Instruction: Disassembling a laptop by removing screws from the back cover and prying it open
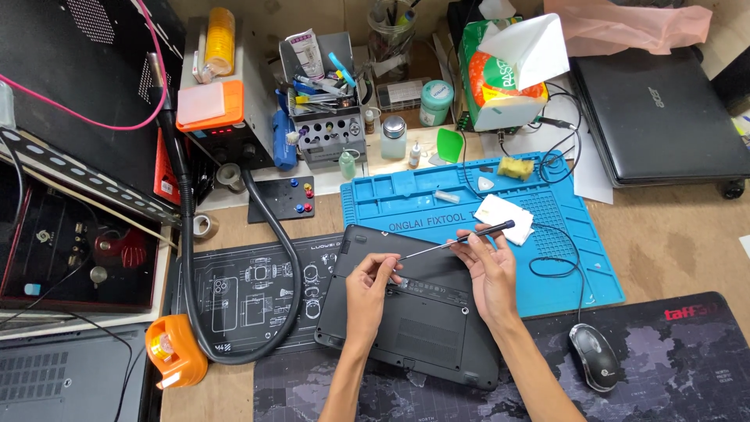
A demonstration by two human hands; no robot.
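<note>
Head view, looking down on a crowded tabletop (672, 250). We see a black laptop (414, 312) lying bottom-up, partly on a blue repair mat (406, 199) and partly on a dark schematic-printed mat (250, 289), its near edge over a dark map-patterned desk mat (664, 359).

Right hand (492, 270): fingers (478, 238) closed around the black handle of a thin screwdriver (457, 242). The shaft runs down-left, and the tip sits on the laptop's underside near its far edge.

Left hand (367, 289): resting on the laptop base, fingers (384, 266) curled narrow and pinched together just beside the screwdriver tip. We cannot tell whether they hold anything small.

Around: a folded white cloth (504, 217) lies on the blue mat, just beyond the right hand. A black mouse (594, 355) sits on the map mat to the right, its cable looping over the blue mat. A black flexible hose (234, 273) curves along the left of the laptop. An orange tape dispenser (176, 352) is at lower left. A second closed laptop (656, 109) lies at upper right. A tissue pack (500, 70) stands behind the blue mat.
</note>
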